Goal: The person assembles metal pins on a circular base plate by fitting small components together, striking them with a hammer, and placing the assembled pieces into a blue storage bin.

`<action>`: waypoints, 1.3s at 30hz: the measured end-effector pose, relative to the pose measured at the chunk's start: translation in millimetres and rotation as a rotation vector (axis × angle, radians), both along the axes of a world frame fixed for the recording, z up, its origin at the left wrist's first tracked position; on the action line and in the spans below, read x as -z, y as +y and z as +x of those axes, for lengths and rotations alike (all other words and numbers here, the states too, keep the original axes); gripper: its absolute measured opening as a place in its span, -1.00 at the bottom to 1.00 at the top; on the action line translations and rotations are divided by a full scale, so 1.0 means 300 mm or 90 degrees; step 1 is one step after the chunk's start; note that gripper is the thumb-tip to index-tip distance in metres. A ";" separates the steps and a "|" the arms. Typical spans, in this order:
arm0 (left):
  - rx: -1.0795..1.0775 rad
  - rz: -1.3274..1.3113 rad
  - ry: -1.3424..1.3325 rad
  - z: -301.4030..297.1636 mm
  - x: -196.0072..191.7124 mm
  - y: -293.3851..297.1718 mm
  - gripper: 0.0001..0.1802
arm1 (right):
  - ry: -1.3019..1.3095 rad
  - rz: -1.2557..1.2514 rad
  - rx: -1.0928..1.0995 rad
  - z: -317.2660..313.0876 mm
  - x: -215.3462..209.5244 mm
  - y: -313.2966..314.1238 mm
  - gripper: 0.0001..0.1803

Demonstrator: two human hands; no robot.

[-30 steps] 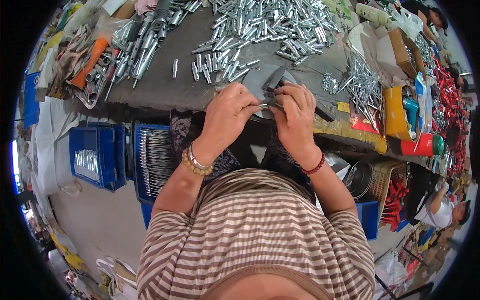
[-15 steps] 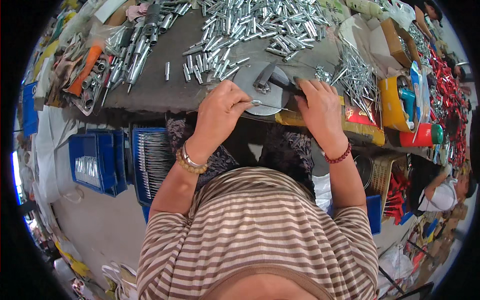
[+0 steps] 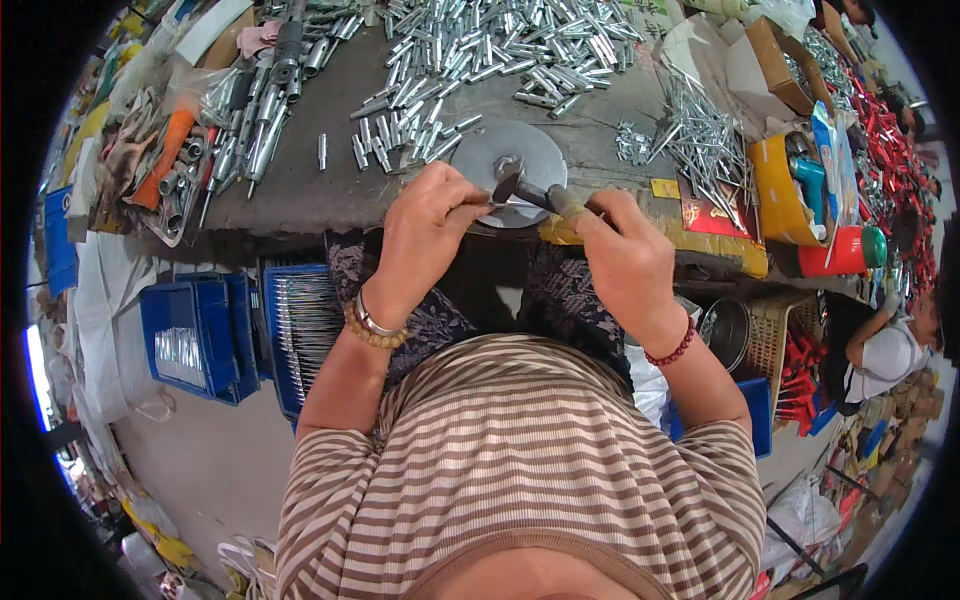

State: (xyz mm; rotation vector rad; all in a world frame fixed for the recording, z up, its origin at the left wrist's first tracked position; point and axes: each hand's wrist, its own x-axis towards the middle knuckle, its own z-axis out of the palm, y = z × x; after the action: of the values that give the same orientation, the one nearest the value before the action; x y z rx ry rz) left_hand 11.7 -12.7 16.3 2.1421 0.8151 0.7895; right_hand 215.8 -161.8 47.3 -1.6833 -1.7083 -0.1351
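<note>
My right hand (image 3: 630, 250) is closed round the handle of a small hammer (image 3: 540, 197), whose dark head lies over the near part of a round grey metal plate (image 3: 470, 155). Close to the hammer head, my left hand (image 3: 425, 225) is closed, thumb and forefinger pinched together. Between those fingertips is a thin metal rod, mostly hidden now by the hammer and fingers; the earlier picture shows it sticking out to the right. A small raised metal piece (image 3: 509, 163) stands on the plate just beyond the hammer.
Many short metal tubes (image 3: 470, 60) are heaped beyond the plate. To the right lie thin metal rods (image 3: 700, 130), a yellow container (image 3: 785, 190) and a red one with a green lid (image 3: 845, 250). Tools crowd the left. Blue bins (image 3: 195, 335) stand below the bench edge.
My right hand has turned and brought the hammer from the plate's far right to its near edge, close to my left fingertips. The left hand still pinches, shifted slightly left.
</note>
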 end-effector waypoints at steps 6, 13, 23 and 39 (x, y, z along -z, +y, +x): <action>0.035 0.033 0.045 0.061 -0.036 -0.007 -0.89 | 0.096 -0.051 0.041 0.029 -0.037 0.000 -0.73; 0.120 0.196 0.033 -0.045 0.027 0.014 -0.68 | 0.165 -0.211 0.030 0.059 0.063 0.109 -0.70; 0.151 0.156 0.068 -0.052 0.029 0.077 -0.73 | -0.048 0.078 0.050 -0.042 0.130 0.102 -0.90; 0.077 0.094 0.031 -0.011 0.010 0.005 -0.80 | -0.090 0.029 0.097 0.045 0.074 0.089 -0.74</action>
State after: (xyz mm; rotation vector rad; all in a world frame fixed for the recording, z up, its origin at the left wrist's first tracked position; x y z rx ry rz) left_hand 8.3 -11.2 13.4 2.3257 0.6617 0.7568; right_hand 229.2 -135.0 25.2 -1.8053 -1.6639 -0.3704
